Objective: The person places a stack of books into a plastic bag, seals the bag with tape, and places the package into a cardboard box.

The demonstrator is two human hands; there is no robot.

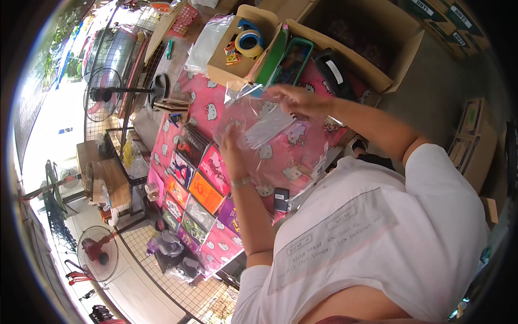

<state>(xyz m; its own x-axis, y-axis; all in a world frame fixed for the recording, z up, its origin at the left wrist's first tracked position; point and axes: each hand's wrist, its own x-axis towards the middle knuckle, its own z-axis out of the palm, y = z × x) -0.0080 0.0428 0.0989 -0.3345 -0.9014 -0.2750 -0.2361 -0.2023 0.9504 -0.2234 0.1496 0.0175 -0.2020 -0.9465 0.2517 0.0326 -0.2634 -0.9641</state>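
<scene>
At the centre of the frame, a thin, clear, glossy plastic sleeve (270, 128) is showing against the pink cartoon-print tablecloth (210, 112), its long axis slanting from lower left to upper right. The bare right hand (302, 101) is reaching nearer, by its upper-right end; the bare left hand (231, 147) is lying leftward. Both are blurring; I cannot tell whether either is pinching.

Bright daylight (62, 110) fills the left side, where two electric fans (101, 94) show; cardboard cartons (468, 144) stand on grey floor (429, 105).
</scene>
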